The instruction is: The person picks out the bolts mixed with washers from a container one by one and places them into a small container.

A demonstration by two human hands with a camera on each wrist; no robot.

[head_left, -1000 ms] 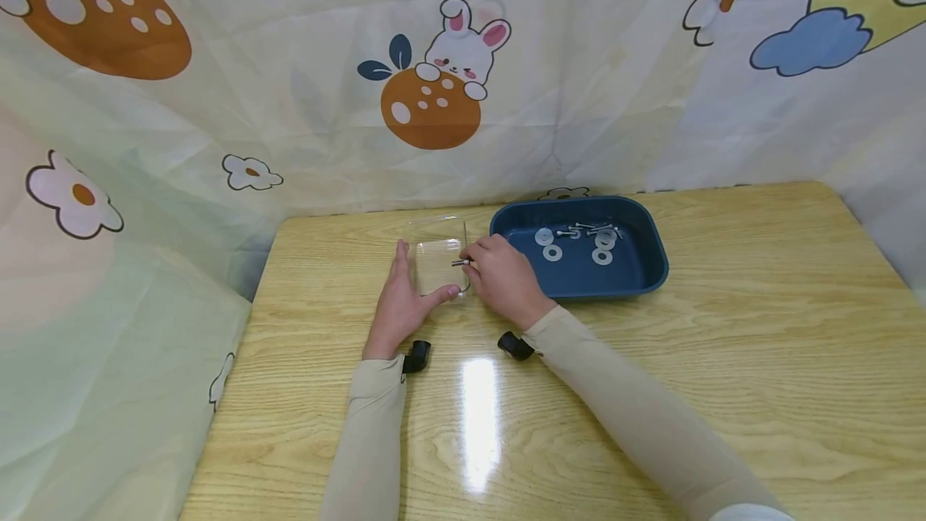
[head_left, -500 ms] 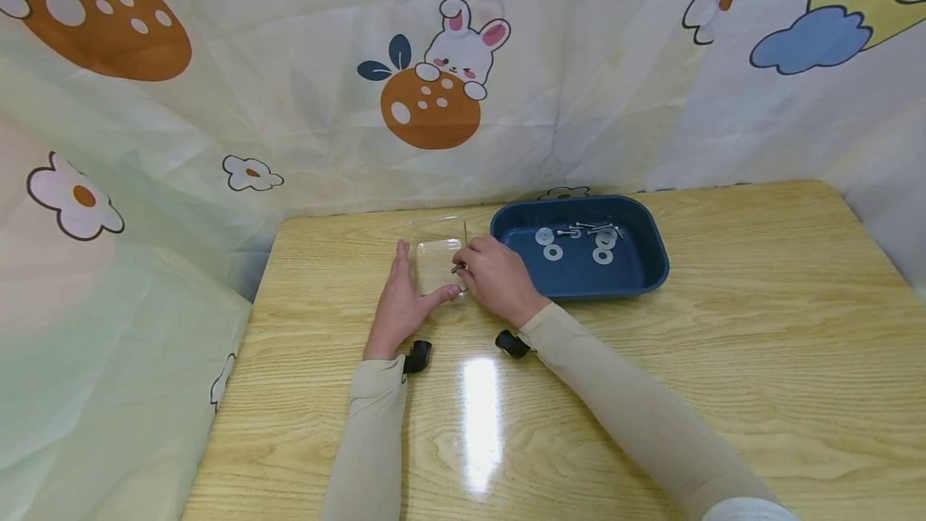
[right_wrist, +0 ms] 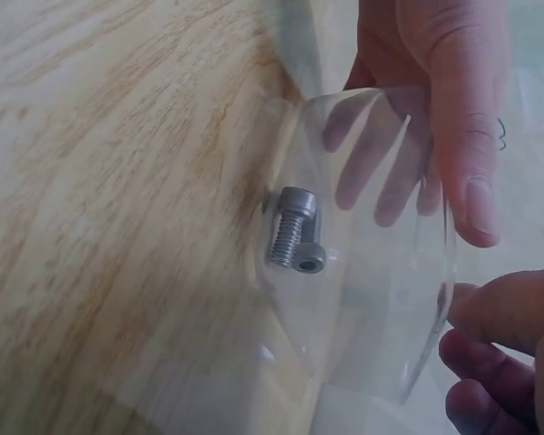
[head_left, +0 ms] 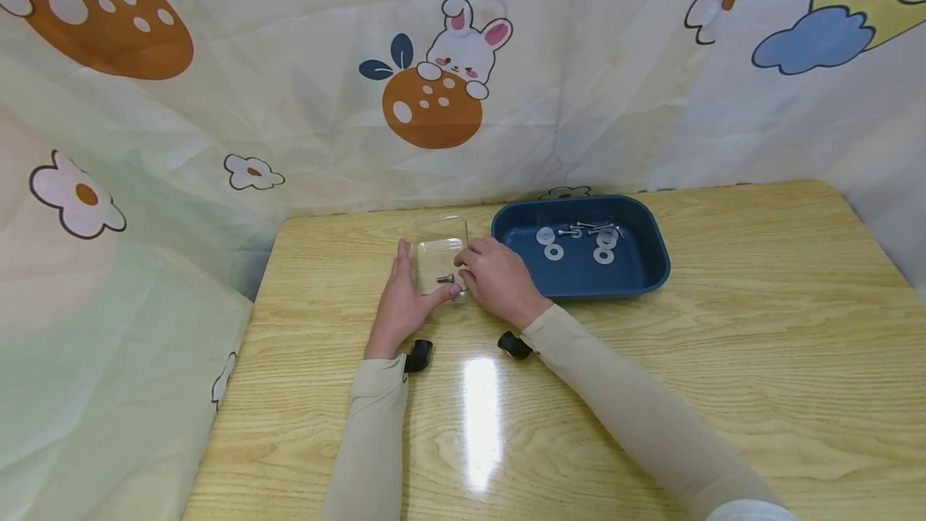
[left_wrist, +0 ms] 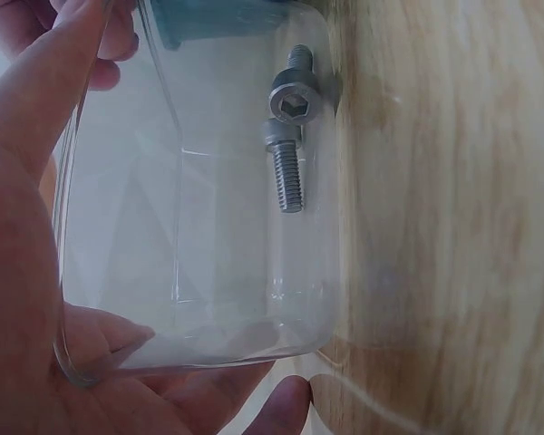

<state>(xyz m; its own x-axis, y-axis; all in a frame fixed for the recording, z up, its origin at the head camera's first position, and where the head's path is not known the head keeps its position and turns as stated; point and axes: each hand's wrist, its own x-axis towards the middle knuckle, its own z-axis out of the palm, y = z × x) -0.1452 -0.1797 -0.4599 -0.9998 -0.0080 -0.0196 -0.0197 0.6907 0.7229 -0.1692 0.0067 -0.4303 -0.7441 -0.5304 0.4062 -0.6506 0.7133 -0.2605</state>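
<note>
Left hand: spread wide around the box [head_left: 440, 246], thumb along the near side and fingers on the left wall, holding it by that corner.
Right hand [head_left: 501, 280]: at the box's right rim, fingers loosely bent, thumb and forefinger a little apart, with no item visible in the grip.
Box: clear, between the left hand [head_left: 401, 304] and the right.
Screws in box: two metal screws [left_wrist: 287, 172] with hex-socket heads, lying at the bottom close together, near the left thumb.
Tray [head_left: 579, 278]: blue, just right of the right hand, which covers its near left corner.
Tray contents: flat washers [head_left: 547, 252] and a loose cluster of more screws [head_left: 567, 233], right of the right hand.
Sleeves [head_left: 372, 441]: beige, behind both hands.
Desk [head_left: 723, 392]: wood-grained, beneath the hands.
Curtain [head_left: 311, 103]: printed cloth, beyond the hands.
</note>
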